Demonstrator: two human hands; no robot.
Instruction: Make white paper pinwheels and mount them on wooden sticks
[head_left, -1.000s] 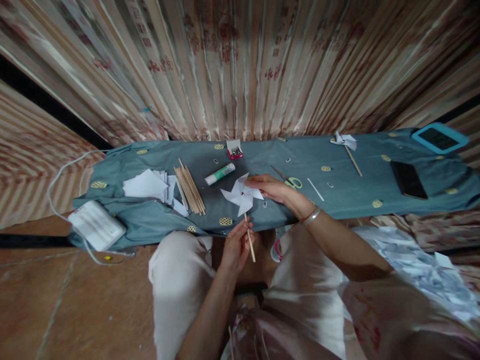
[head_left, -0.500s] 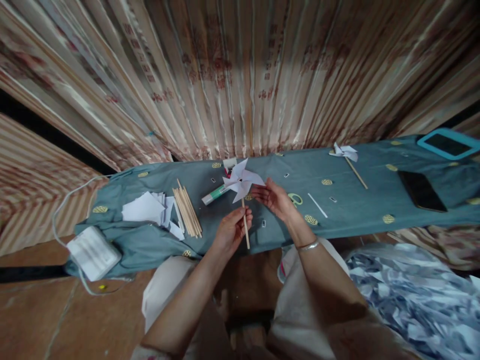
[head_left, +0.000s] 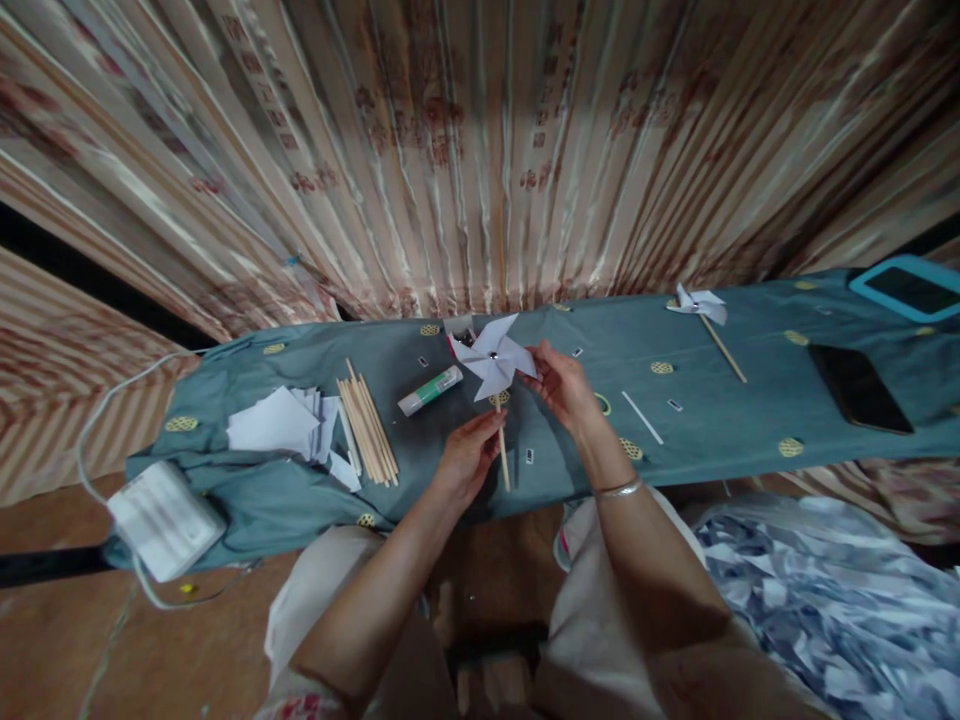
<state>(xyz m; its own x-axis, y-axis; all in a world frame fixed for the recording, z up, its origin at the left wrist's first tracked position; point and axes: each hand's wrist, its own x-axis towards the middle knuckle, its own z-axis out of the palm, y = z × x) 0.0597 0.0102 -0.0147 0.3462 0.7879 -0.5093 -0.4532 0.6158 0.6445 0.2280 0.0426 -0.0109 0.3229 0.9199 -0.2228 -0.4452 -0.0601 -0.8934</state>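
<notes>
A white paper pinwheel (head_left: 493, 362) on a wooden stick is held up over the cloth-covered table. My left hand (head_left: 471, 452) is closed round its stick, below the paper blades. At the right-hand blade, my right hand (head_left: 562, 385) has its thumb and curled fingers on the tip. Left of the pinwheel lies a green and white glue stick (head_left: 430, 391). Just behind the blades sits a small open box (head_left: 460, 330), partly covered by them. Scissors with a pale green handle (head_left: 603, 404) show only in part beside my right wrist.
On the left are wooden sticks (head_left: 367, 425), stacked white paper pieces (head_left: 274, 425) and a white power box (head_left: 166, 520) with a cable. Rightward lie a paper strip (head_left: 643, 417), another pinwheel (head_left: 701, 303), a black phone (head_left: 860, 388) and a blue-framed tablet (head_left: 911, 288). A bag of paper pieces (head_left: 832, 600) stands below.
The pinwheel has shifted slightly right and turned, with my left hand on its stick. My right hand's fingers have curled in at the blade tip. The glue stick is now fully uncovered.
</notes>
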